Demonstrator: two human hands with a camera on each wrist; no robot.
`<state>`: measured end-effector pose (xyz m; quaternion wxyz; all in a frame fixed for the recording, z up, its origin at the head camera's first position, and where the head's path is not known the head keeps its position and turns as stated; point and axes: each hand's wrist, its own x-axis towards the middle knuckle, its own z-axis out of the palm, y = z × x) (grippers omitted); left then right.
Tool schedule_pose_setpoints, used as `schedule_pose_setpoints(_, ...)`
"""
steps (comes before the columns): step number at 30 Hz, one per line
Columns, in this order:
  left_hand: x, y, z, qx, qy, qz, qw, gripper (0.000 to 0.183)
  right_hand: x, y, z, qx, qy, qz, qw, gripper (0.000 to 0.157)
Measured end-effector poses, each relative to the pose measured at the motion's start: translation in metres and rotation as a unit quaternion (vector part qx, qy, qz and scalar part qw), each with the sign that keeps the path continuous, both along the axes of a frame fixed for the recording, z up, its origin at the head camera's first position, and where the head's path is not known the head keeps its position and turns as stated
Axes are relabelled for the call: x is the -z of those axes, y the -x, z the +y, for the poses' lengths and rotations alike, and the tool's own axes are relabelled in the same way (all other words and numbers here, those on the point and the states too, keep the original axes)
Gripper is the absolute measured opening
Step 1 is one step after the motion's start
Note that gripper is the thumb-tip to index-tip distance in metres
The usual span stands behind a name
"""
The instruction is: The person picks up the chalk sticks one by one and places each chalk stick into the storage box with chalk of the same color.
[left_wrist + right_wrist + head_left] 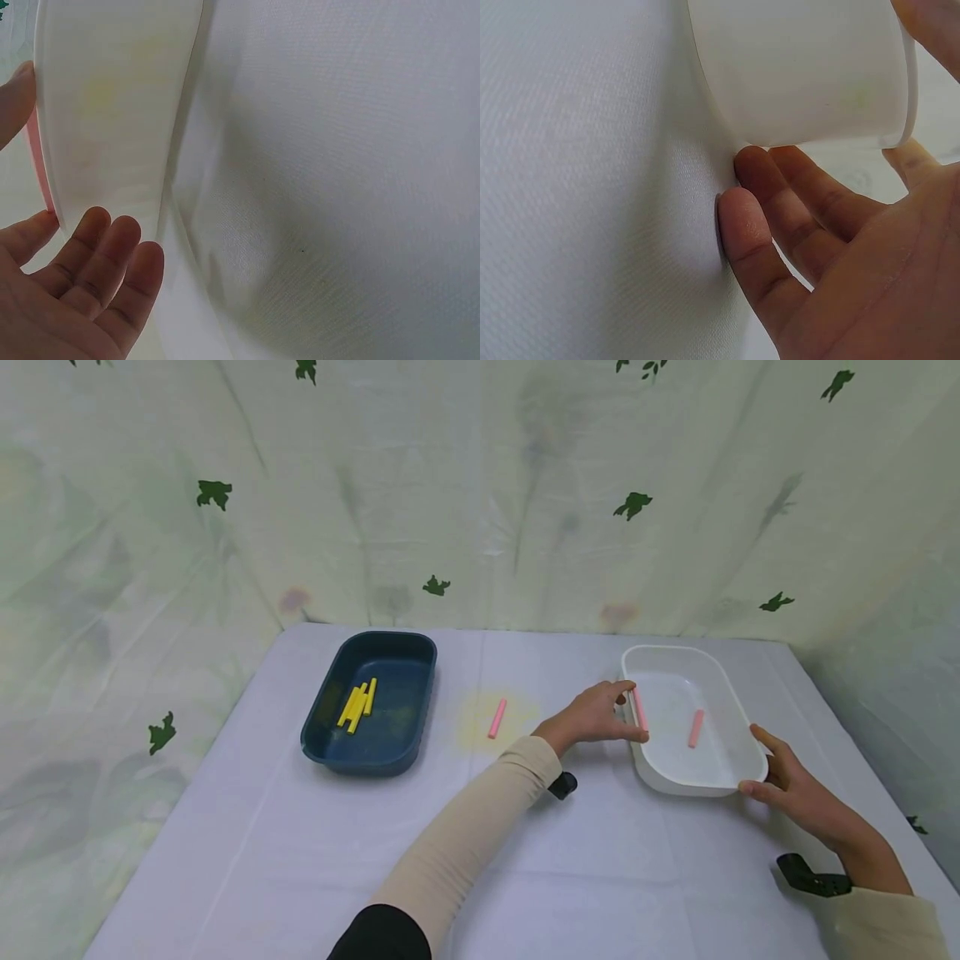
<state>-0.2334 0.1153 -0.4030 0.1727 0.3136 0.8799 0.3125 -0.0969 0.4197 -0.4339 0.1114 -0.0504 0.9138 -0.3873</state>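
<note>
Between thumb and index finger, my left hand point(591, 718) pinches a pink chalk stick point(640, 710) lengthwise at the left rim of the white tub point(693, 785). Its other fingers hang by the tub's outer wall, as the left wrist view shows. My right hand point(798, 789) holds the tub's near right corner, thumb and a finger at the rim, other fingers low by the outside wall. Inside the tub lies a second pink chalk stick point(696, 728). A third pink stick point(497, 718) lies on the cloth, left of my left hand.
On the left of the white cloth point(300, 860) stands a dark blue tub point(363, 766) with several yellow chalk sticks point(358, 703) inside. Pale yellow dust marks the cloth around the loose pink stick. A curtain with green leaf shapes point(633, 505) hangs behind the table.
</note>
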Motion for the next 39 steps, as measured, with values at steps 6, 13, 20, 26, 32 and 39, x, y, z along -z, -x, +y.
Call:
schedule_pose_setpoints(6,0.0,0.0,0.0,0.0,0.0,-0.001,1.0,0.087,0.0,0.0,0.001,0.001,-0.002,-0.001,1.0,0.094)
schedule_pose_setpoints(13,-0.002,0.0,0.0,0.002,0.001,0.001,1.0,0.086,-0.001,0.0,-0.001,0.006,-0.002,-0.007,1.0,0.094)
schedule_pose_setpoints(20,-0.003,-0.001,0.0,0.01,0.001,0.012,0.9999,0.085,-0.002,-0.001,0.0,0.004,-0.003,-0.005,1.0,0.093)
schedule_pose_setpoints(26,-0.002,0.001,-0.002,0.01,0.007,0.026,0.9996,0.083,-0.002,-0.002,0.0,0.003,-0.001,-0.007,1.0,0.092)
schedule_pose_setpoints(32,-0.008,0.006,-0.02,0.019,0.001,0.041,0.999,0.078,-0.002,-0.003,-0.001,0.002,0.003,-0.003,1.0,0.092)
schedule_pose_setpoints(39,-0.025,0.009,-0.064,0.024,0.038,0.069,0.9966,0.068,-0.003,-0.002,-0.002,0.002,0.009,-0.005,1.0,0.093)
